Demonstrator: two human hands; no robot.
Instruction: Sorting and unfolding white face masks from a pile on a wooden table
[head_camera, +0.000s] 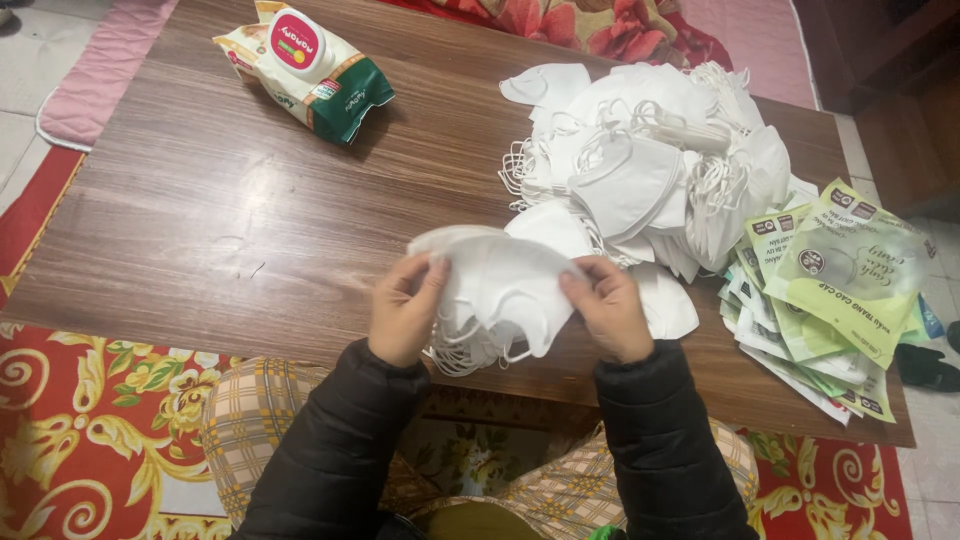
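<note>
My left hand (405, 310) and my right hand (612, 308) both grip a small stack of white face masks (495, 290) over the near edge of a low wooden table (220, 220). The left hand pinches the stack's left end, the right hand its right end. Elastic loops hang below the stack. Just beyond my hands lies a large loose pile of white face masks (645, 160), spread over the table's right half.
A heap of green and white flat packaging bags (835, 290) lies at the table's right edge. A wet-wipes pack with a pink round lid (305, 70) sits at the far left. A red patterned rug (90, 430) covers the floor below.
</note>
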